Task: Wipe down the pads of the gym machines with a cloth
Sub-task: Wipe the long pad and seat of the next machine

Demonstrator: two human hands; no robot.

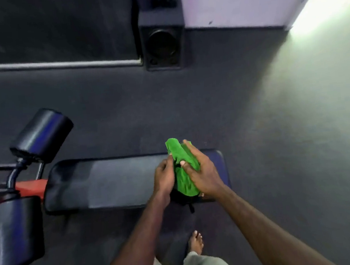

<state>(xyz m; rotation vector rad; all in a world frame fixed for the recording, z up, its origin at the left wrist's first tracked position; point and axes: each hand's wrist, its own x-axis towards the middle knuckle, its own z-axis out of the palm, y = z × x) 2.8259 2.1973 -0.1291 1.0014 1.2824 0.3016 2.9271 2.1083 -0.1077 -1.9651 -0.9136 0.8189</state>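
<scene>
Green terry-type cloth (183, 167), bunched, sits btwn both hands above the right end of the long black vinyl bench pad (114, 180). Head view (only view): left hand (164, 176) pinches the cloth's left edge w/ curled fingers; right hand (202, 173) wraps over the cloth from the right, thumb pressed on its front, so both hands grip the cloth. Cloth appears held just above the pad, not spread flat on it; contact w/ the pad cannot be told. Pad shows a paler, duller band across its middle and a darker, glossier zone at the left end; whether that marks a wiped area or only light reflection is unclear. To the left: black cylindrical roller pad (42, 135) on a dark metal frame, plus a large black padded block (14, 233) beside a red frame section (32, 187). Judgement: cloth is being folded or regripped; bench pad prob. partly done, roller pad and block seemingly still left. Black speaker box (162, 41) stands by the wall; bare foot (196, 243) on dark floor.
</scene>
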